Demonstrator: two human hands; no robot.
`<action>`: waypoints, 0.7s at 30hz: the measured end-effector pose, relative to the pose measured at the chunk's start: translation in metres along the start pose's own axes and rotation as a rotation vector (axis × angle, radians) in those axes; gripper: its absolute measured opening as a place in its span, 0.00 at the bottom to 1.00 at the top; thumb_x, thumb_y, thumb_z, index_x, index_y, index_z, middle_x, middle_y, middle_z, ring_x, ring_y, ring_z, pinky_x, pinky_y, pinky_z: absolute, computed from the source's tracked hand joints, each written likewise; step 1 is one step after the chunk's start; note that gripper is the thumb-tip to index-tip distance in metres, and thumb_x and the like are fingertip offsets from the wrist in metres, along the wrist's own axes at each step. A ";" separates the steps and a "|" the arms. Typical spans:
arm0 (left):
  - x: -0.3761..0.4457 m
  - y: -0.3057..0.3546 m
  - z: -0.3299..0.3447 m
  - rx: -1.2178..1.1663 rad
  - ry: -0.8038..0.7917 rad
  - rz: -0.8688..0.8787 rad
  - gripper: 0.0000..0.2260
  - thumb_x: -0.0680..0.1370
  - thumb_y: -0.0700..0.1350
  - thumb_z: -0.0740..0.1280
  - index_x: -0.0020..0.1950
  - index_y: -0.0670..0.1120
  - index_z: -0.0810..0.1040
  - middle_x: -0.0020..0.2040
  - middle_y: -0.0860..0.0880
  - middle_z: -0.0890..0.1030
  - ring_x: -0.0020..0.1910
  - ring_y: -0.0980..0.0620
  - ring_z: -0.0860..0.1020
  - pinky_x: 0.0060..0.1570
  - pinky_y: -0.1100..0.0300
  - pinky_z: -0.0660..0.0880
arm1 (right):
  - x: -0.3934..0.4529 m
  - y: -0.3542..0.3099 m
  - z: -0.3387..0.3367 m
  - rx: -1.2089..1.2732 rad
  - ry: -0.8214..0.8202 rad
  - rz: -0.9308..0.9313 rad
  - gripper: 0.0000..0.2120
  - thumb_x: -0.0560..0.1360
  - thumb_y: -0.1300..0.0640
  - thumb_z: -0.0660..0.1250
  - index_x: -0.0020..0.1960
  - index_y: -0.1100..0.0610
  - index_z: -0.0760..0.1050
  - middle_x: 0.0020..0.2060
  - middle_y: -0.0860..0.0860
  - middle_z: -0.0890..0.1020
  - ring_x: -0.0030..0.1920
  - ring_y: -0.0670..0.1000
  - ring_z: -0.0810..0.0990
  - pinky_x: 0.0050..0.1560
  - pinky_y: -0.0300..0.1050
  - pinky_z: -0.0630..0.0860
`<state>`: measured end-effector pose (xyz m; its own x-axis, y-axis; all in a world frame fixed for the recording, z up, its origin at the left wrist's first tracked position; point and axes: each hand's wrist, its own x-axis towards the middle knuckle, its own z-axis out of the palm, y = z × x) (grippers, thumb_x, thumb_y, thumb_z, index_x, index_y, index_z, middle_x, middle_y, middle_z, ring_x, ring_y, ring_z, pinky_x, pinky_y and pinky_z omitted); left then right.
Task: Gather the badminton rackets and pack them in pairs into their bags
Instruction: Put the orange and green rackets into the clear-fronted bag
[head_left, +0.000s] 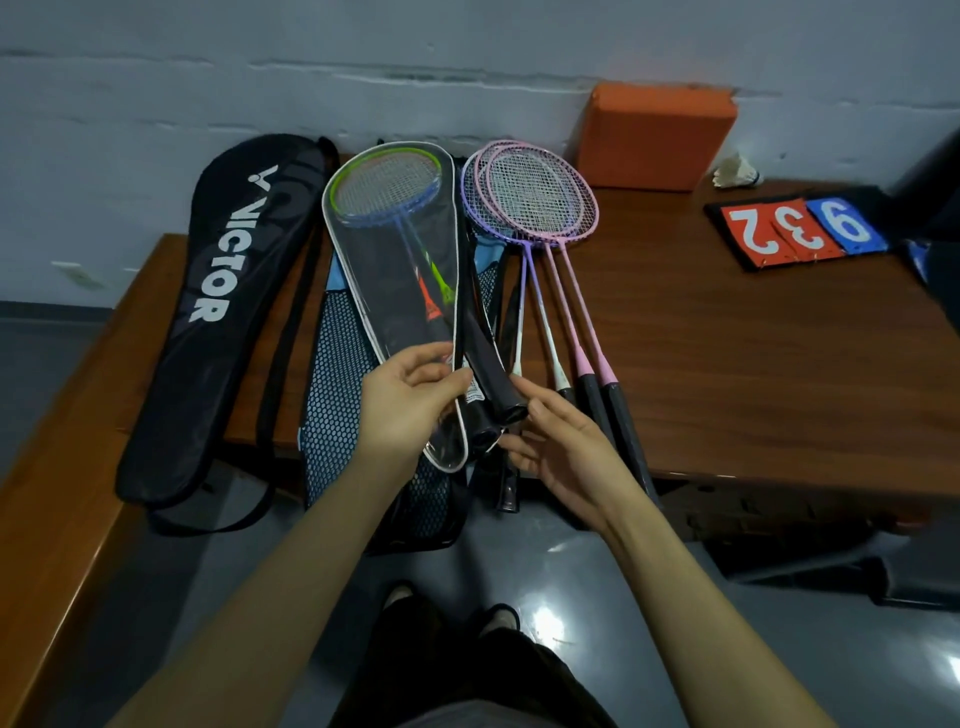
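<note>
Left hand (410, 395): fingers and thumb curled on the lower end of the clear racket cover (400, 291), pinching it near the narrow neck. Right hand (556, 441): fingers loosely extended, fingertips touching the black handles (498, 400) that stick out of the cover's open end; whether it actually grips them I cannot tell.

Clear racket cover: white-piped, transparent front, lying lengthwise on the wooden table (753, 364), head end toward the wall. Contents: two rackets, one with a green-yellow frame (387, 156), one with a blue frame (374, 218) (heads overlapped, shafts crossing slightly).

Pink and purple rackets (535, 197): loose, unbagged, just right of the cover, heads stacked and overlapping, shafts fanned toward the table's front edge, black grips (608, 405) overhanging it. Count looks like four, though the heads overlap too closely to be sure.

Black VICTOR bag (208, 312): left of the cover, closed, lying diagonally, lower end past the table edge, strap trailing below.

Blue mesh bag (332, 395): beneath the clear cover, hanging over the table front.

Other items: orange foam block (654, 135) against the wall; shuttlecock (737, 171) beside it; flip scoreboard (800, 228) showing 2, 3 on red and 9 on blue, at the table's far right.
</note>
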<state>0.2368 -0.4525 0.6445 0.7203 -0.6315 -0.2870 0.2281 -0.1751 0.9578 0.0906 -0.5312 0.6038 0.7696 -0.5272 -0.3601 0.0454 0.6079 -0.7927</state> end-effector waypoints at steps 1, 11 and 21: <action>0.000 0.001 0.000 -0.001 0.006 0.003 0.12 0.70 0.35 0.72 0.52 0.45 0.79 0.40 0.46 0.81 0.40 0.51 0.81 0.44 0.62 0.78 | 0.002 0.000 0.002 0.015 -0.002 0.006 0.16 0.73 0.54 0.63 0.60 0.48 0.77 0.43 0.49 0.83 0.41 0.49 0.81 0.47 0.42 0.72; 0.000 0.013 -0.004 0.105 0.076 0.121 0.09 0.70 0.37 0.73 0.47 0.48 0.81 0.39 0.46 0.82 0.40 0.53 0.82 0.48 0.60 0.78 | -0.001 0.004 0.022 -0.232 0.000 -0.186 0.17 0.76 0.59 0.65 0.64 0.49 0.73 0.44 0.53 0.79 0.43 0.51 0.79 0.48 0.44 0.76; -0.004 0.004 -0.009 0.068 0.092 0.131 0.09 0.69 0.36 0.73 0.48 0.45 0.82 0.43 0.43 0.83 0.43 0.51 0.82 0.48 0.61 0.78 | 0.000 0.012 0.028 -0.267 0.069 -0.253 0.30 0.69 0.75 0.68 0.63 0.50 0.71 0.30 0.45 0.72 0.30 0.42 0.69 0.39 0.32 0.72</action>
<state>0.2406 -0.4440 0.6493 0.7985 -0.5812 -0.1569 0.0855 -0.1485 0.9852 0.1093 -0.5074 0.6086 0.7099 -0.6856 -0.1613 0.0541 0.2815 -0.9580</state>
